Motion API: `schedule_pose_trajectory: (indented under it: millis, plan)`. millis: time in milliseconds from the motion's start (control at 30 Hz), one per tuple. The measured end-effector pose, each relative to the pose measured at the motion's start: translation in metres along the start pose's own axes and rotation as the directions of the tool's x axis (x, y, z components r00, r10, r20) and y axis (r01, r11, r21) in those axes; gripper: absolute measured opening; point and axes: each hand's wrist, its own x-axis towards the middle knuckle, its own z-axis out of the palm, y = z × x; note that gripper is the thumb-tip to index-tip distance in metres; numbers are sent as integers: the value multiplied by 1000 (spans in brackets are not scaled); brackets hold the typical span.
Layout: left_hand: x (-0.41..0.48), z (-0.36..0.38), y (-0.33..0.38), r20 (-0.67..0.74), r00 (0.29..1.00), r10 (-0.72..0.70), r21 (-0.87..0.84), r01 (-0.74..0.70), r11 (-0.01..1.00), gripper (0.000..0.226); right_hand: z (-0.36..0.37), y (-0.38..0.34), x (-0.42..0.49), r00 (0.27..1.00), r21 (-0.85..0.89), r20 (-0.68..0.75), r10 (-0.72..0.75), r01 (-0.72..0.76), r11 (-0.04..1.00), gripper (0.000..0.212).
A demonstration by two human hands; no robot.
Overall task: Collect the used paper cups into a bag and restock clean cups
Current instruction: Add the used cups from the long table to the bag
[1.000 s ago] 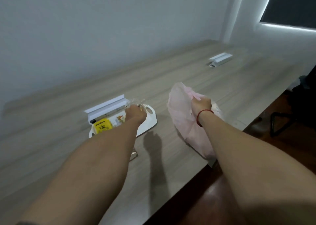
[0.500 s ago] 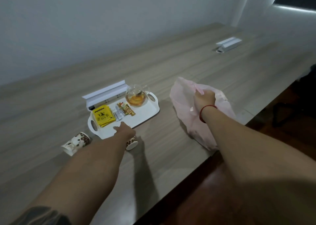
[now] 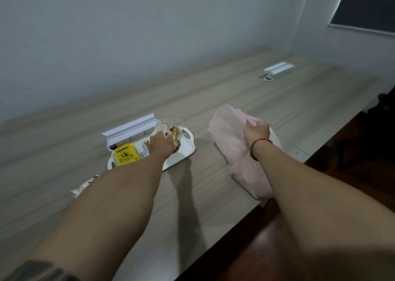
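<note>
My left hand point(image 3: 161, 145) holds a used paper cup point(image 3: 177, 148), my right hand point(image 3: 255, 132) grips the pink bag point(image 3: 235, 161), so I think next I must drop it inside.

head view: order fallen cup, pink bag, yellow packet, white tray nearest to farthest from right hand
1. pink bag, in the right hand
2. white tray, left of it
3. yellow packet, tray's left end
4. fallen cup, far left

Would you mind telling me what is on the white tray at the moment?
On the white tray: a yellow box, small sachets and a glass teapot. The left hand, gripping a paper cup, covers the tray's middle.
</note>
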Motion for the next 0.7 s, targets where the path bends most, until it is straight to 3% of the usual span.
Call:
schedule_pose_trajectory:
  millis: [100,267,467,533,600,700]
  plan:
    - [-15,-2,63,-18,990,137,-127,-138,982,42,-6,-8,-5,1000,28,7,1,-2,1000,32]
    - [-52,18,126,81,931,355,-247,-326,912,31,-28,-10,-8,1000,38,-5,16,-16,999,29]
    - [-76,56,145,288,896,338,-288,-256,923,21,-55,-3,6,998,60,-15,60,-59,996,23]
    - [-86,63,153,398,854,334,-335,-203,920,22,-64,0,9,997,64,-19,69,-67,996,30]
    - [-97,64,162,520,792,320,-338,-154,929,17,-70,1,11,998,80,-4,68,-68,994,23]
    - [-104,63,166,531,790,307,-335,-136,932,23,-74,4,9,997,79,19,68,-70,994,15]
